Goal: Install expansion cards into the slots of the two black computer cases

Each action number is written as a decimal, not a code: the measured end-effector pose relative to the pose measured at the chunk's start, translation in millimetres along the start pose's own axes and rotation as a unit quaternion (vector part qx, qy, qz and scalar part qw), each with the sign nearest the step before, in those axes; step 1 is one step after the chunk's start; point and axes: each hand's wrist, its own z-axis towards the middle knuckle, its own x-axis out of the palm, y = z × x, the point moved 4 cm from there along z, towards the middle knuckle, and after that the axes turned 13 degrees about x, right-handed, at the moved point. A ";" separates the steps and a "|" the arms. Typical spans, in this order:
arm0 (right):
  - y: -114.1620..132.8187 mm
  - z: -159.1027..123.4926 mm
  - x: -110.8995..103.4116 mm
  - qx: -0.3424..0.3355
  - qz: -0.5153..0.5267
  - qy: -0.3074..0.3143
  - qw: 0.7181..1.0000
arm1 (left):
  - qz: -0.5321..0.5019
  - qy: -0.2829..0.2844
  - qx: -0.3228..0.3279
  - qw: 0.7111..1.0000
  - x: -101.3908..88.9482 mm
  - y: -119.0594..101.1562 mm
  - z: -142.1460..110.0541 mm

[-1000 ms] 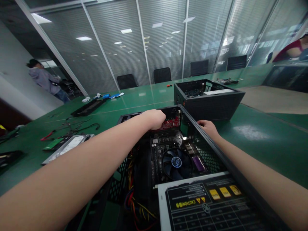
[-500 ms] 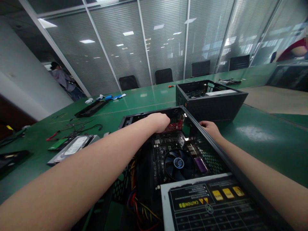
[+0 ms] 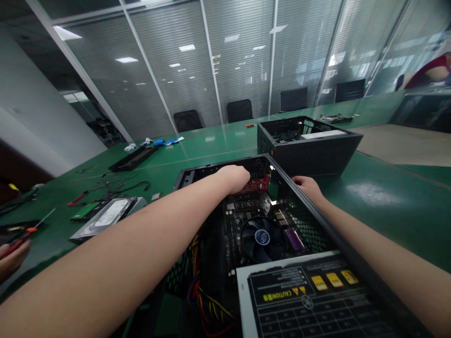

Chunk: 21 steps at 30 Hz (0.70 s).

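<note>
Red, a circuit board (image 3: 260,184) showed inside the far end of the open black computer case (image 3: 317,218). The left hand (image 3: 237,178) reached in beside the board, fingertips hidden, so their grip could not be told. The right hand (image 3: 308,188) was at the case's right side, fingers curled, perhaps touching it. Nearer sat a fan (image 3: 261,237) and a labelled power supply (image 3: 292,305).

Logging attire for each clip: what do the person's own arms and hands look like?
The left hand and right hand are ungloved. The left forearm and right forearm are bare as far as they show, no sleeves in view. No watch or bracelet shows; both hands are partly hidden, so rings can't be excluded.
</note>
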 end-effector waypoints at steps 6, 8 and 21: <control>0.8 -0.9 -0.4 0.000 0.002 0.005 1.000 | 0.033 -0.016 0.010 0.999 -1.2 -2.3 2.8; 0.8 -0.5 -0.4 -0.002 0.002 0.005 1.000 | 0.038 -0.010 0.013 0.999 -0.5 -2.0 4.0; -1.4 3.6 2.1 -0.002 0.005 0.001 1.000 | 0.055 -0.023 -0.023 0.998 -11.5 -5.0 -2.6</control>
